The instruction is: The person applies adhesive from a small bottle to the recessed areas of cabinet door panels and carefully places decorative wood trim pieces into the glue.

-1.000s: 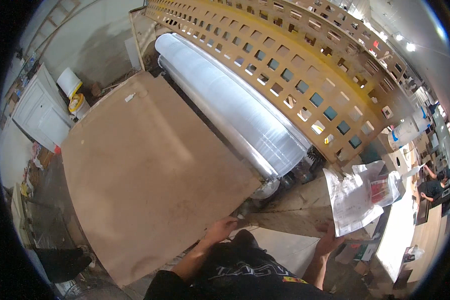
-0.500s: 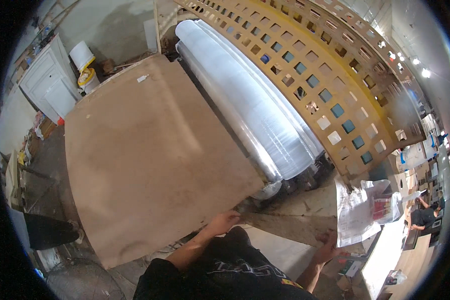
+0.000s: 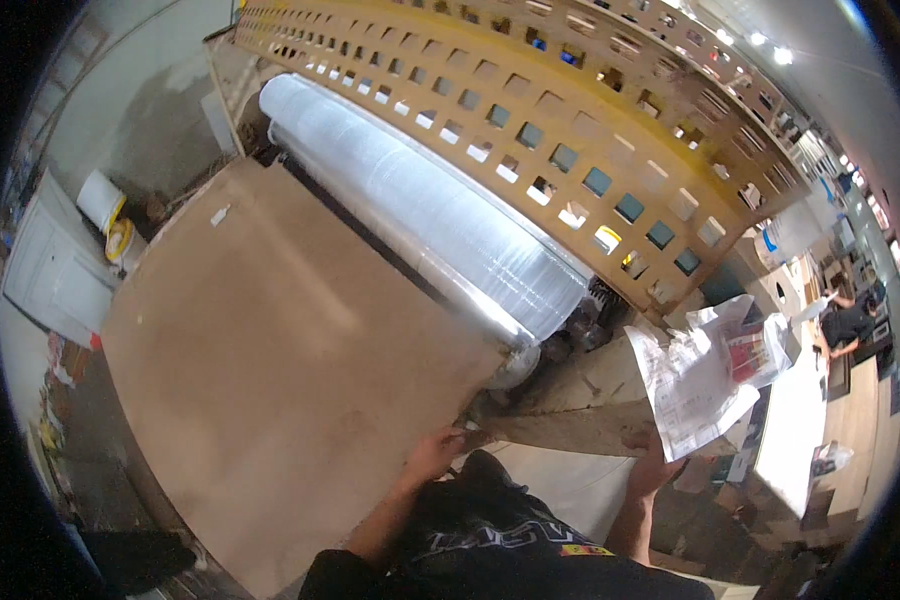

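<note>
My left hand (image 3: 435,455) grips the near corner of a large brown board (image 3: 280,340) that lies flat in front of a long roll of clear film (image 3: 430,205) on a machine. My right hand (image 3: 652,468) rests on the edge of a brown panel (image 3: 580,420) at the right, just below a crumpled sheet of printed white paper (image 3: 700,375). Its fingers are partly hidden by the panel and paper. My dark shirt fills the lower middle.
A yellow wall with square cut-outs (image 3: 590,140) runs behind the roll. A white bucket (image 3: 100,200) and white cabinet (image 3: 45,270) stand at the left. Another person (image 3: 845,325) works at benches far right. Clutter lies along the left floor.
The view has swung so the board and roll sit further right and closer. My left hand stays on the board's corner and my right hand stays near the white paper.
</note>
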Action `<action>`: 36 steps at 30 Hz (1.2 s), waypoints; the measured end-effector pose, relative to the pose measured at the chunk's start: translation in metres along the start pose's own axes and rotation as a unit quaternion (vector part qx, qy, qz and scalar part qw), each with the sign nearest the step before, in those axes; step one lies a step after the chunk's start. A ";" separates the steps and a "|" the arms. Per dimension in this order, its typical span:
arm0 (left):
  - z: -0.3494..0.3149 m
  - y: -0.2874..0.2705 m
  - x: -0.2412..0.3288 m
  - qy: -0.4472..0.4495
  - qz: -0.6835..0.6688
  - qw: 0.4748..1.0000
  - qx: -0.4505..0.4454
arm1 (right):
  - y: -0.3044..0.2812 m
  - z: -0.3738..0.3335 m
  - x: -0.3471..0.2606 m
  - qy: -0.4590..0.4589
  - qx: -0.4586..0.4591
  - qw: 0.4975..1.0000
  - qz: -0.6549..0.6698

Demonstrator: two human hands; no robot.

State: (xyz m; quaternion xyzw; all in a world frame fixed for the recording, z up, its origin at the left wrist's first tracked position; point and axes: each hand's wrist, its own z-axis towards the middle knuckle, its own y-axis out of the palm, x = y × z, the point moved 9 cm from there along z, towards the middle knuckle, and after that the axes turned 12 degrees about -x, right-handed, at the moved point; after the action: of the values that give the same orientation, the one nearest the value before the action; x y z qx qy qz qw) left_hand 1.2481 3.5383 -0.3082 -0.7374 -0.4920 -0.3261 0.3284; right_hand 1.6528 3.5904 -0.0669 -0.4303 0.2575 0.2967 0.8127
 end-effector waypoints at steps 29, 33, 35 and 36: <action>0.033 0.008 0.003 0.002 -0.005 0.996 -0.085 | 0.006 -0.107 0.196 0.166 -0.198 0.945 0.199; 0.019 -0.003 0.008 -0.024 -0.056 0.996 -0.060 | 0.007 -0.069 0.125 0.089 0.002 0.980 0.180; 0.014 -0.009 0.025 0.009 0.038 0.999 -0.030 | 0.002 -0.035 0.044 0.105 0.026 0.994 -0.007; 0.014 -0.009 0.028 0.010 0.035 0.999 -0.030 | 0.006 -0.027 0.025 0.093 -0.004 0.994 0.064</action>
State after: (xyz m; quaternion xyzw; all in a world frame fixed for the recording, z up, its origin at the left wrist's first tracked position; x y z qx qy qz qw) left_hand 1.2508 3.5668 -0.2923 -0.7604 -0.4523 -0.3366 0.3223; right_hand 1.6611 3.5765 -0.1002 -0.4423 0.3579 0.3075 0.7627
